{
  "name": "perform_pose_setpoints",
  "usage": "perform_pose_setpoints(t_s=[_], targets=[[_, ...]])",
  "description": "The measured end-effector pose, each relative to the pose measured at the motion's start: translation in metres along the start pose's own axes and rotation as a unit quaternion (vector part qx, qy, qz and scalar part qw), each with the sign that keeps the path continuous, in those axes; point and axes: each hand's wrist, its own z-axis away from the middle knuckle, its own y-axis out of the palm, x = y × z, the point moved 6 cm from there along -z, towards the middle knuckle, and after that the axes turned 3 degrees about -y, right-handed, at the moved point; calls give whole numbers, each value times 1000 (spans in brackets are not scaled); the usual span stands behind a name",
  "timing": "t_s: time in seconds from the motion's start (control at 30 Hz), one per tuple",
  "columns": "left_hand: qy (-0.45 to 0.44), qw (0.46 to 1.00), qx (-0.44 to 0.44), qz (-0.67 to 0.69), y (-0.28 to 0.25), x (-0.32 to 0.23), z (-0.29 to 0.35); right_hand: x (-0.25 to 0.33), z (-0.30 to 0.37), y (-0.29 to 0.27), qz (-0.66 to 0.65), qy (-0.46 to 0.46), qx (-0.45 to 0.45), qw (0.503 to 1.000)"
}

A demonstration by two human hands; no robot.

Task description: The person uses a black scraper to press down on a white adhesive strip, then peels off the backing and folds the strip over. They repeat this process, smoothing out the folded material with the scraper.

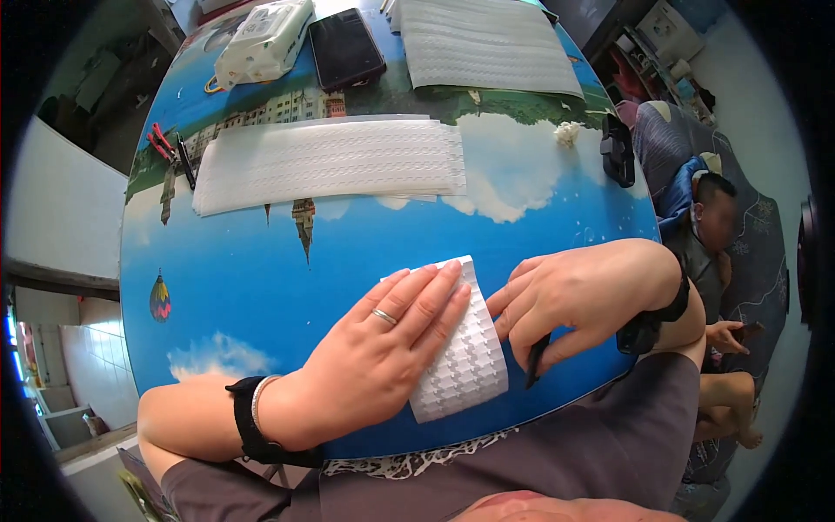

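Note:
A white strip [465,365] with a raised pattern lies on the blue picture-printed table near its front edge. Stretched flat across its upper left part is my left hand [383,339], fingers together, pressing it down. My right hand [565,300] rests just right of the strip, its fingers curled round a slim black tool [537,358]. Only the lower end of that tool shows, so its exact kind is hidden. Farther back, a stack of similar white patterned strips [322,165] lies lengthwise.
Larger white patterned sheets [487,48] lie at the far right, beside a black phone [346,50] and a wipes packet [263,43]. Red-handled pliers or scissors [160,141] and a slim black tool [185,161] lie left. A black strap [617,150] and white scraps [567,133] lie right. A person [713,217] sits beyond.

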Motion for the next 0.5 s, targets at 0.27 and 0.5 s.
perform_pose_setpoints(t_s=[0.27,0.5], targets=[[-15,999,15,39,7,0,3,0,0,0,4,20,2,1000],[-30,996,13,89,10,5,1,-3,2,-4,-14,21,-9,1000]])
